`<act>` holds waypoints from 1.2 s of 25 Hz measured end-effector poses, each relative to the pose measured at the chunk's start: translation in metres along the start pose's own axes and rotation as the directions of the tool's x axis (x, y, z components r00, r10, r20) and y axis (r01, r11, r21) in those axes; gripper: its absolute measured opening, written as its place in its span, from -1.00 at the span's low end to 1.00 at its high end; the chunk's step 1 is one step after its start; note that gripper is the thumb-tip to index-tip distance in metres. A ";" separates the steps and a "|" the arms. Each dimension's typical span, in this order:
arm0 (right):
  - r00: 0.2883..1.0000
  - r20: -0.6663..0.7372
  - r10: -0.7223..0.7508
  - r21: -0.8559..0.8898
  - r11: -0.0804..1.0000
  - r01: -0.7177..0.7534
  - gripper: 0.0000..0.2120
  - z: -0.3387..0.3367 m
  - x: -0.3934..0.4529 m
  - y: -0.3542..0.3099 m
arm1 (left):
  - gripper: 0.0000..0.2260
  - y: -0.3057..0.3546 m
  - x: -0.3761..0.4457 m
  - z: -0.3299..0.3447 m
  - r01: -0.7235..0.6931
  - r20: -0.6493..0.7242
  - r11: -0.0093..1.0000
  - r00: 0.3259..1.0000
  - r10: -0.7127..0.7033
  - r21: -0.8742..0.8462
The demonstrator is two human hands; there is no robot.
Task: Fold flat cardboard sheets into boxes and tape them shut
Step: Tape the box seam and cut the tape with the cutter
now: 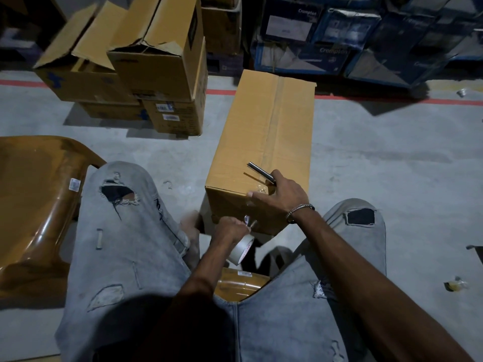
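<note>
While the tape is drawn down the near end: the step in hand looks like finishing the seam strip.
Box: the closed cardboard box (264,131) lies on the floor (392,178) between the person's knees, running away to the far side, with a strip of tape along its top seam.
Right hand: the right hand (285,192) presses on the near top edge of the box, thumb flat on the clear tape, fingers curled round a slim metal cutter (261,173).
Left hand: the left hand (230,228) grips the tape roll (241,250) low against the near face, a short length of tape stretched up from it.
Risk, tape: if the roll is pulled off-line, the strip may wrinkle or stick to itself.
Risk, cut: the blade sits close to the thumb; a hurried slice could nick it or score the cardboard.
Risk, box: too little pressure and the box may slide away.
Far left: open cartons (125,61) are stacked.
</note>
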State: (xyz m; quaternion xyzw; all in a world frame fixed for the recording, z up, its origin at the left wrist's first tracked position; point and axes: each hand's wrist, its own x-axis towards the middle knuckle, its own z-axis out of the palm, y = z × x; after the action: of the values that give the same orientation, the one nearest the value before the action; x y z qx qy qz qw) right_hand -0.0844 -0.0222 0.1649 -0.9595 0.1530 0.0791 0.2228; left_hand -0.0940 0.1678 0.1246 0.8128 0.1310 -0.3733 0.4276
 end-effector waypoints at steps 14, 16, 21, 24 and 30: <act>0.975 0.047 -0.217 -0.347 0.912 0.220 -0.33 0.017 0.007 0.009 | -0.94 0.015 -0.017 -0.017 -0.034 0.031 0.999 0.999 0.033 0.018; 0.979 0.077 -0.190 -0.249 0.947 0.203 -0.30 0.014 0.005 0.010 | -0.93 0.024 -0.025 -0.027 -0.072 0.030 0.993 0.997 0.069 0.092; 0.969 0.175 0.174 0.366 0.902 -0.228 -0.59 -0.024 -0.013 0.010 | -0.91 0.066 -0.039 -0.063 -0.215 0.075 0.932 0.977 0.202 0.292; 0.917 0.300 0.261 0.696 0.598 -0.398 -0.67 -0.045 -0.038 -0.007 | -0.86 0.096 -0.040 -0.081 -0.333 0.167 0.851 0.943 0.289 0.406; 0.892 0.373 0.254 0.793 0.412 -0.449 -0.61 -0.058 -0.069 -0.027 | -0.81 0.130 -0.041 -0.080 -0.554 0.398 0.651 0.831 0.390 0.518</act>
State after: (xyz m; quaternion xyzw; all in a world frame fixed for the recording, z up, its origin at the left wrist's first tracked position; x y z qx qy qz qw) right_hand -0.1353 -0.0073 0.2424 -0.6496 0.3476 0.1297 0.6636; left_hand -0.0131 0.1580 0.2599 0.8576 -0.2705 -0.3689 0.2351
